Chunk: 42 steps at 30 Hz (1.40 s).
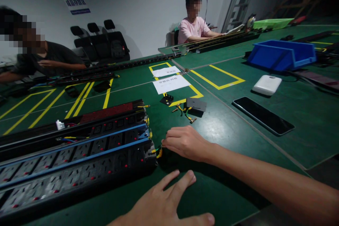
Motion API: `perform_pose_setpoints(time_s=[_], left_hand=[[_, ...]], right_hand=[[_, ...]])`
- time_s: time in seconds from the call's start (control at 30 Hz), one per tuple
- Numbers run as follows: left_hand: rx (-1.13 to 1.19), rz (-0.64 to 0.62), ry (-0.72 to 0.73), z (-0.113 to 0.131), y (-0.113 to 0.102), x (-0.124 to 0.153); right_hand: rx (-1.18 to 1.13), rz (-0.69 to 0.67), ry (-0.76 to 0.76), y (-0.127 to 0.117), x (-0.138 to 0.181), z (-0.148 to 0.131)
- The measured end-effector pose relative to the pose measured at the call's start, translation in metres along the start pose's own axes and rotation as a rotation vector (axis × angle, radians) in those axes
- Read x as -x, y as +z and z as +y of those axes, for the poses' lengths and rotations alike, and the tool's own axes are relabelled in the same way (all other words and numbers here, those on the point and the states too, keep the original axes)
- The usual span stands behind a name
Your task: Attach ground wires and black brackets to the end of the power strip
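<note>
At the near end of a long black power strip [90, 173], my right hand [186, 143] is closed in a pinch. Its fingertips hold the end of a short green-and-yellow wire [159, 153] that comes out of the strip's end. My left hand [164, 199] is open in the foreground, fingers spread, below the strip's end and holding nothing. Several more strips with black sockets and red dots lie side by side behind the first, with blue edges [106, 153] between them. Beyond my right hand are a dark grey plate [196, 104] and loose short wires with brass screws [191, 119].
On the green table lie a phone [263, 116], a white case [267, 85], a blue bin [282, 55] and paper labels [171, 84]. A light green tray [272, 24] stands farther back. Two people sit across the table, one in a dark shirt [58, 56], one in pink [194, 30].
</note>
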<state>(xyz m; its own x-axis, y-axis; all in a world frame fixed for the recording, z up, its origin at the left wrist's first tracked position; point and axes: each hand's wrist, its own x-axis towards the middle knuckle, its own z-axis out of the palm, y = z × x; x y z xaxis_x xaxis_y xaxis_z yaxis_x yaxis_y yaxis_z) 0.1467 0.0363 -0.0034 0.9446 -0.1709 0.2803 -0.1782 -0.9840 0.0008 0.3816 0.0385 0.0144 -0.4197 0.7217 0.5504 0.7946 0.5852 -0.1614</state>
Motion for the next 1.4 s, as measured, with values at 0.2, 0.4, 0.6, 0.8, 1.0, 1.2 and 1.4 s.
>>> perform_pose_setpoints(time_s=[0.2, 0.4, 0.6, 0.8, 1.0, 1.2, 1.4], left_hand=[[-0.023, 0.011, 0.011, -0.001, -0.002, -0.001], [-0.039, -0.003, 0.017, -0.001, 0.003, 0.0], [-0.038, -0.008, 0.012, -0.001, 0.004, 0.0], [-0.041, 0.013, -0.008, 0.001, 0.004, 0.001], [-0.062, -0.005, 0.015, 0.0, 0.004, 0.001], [-0.081, -0.011, 0.002, 0.002, 0.008, 0.0], [-0.057, 0.11, -0.11, 0.007, 0.019, -0.001]], right_hand=[[-0.001, -0.007, 0.012, 0.003, 0.001, 0.001], [-0.018, -0.023, 0.03, 0.001, 0.001, 0.0], [-0.007, 0.013, 0.011, 0.002, 0.001, 0.0], [-0.01, 0.002, 0.003, 0.001, 0.001, 0.001], [-0.011, -0.014, 0.021, 0.001, 0.001, 0.001], [0.002, -0.024, 0.04, 0.002, 0.0, 0.0], [-0.01, -0.049, 0.047, 0.0, 0.0, 0.0]])
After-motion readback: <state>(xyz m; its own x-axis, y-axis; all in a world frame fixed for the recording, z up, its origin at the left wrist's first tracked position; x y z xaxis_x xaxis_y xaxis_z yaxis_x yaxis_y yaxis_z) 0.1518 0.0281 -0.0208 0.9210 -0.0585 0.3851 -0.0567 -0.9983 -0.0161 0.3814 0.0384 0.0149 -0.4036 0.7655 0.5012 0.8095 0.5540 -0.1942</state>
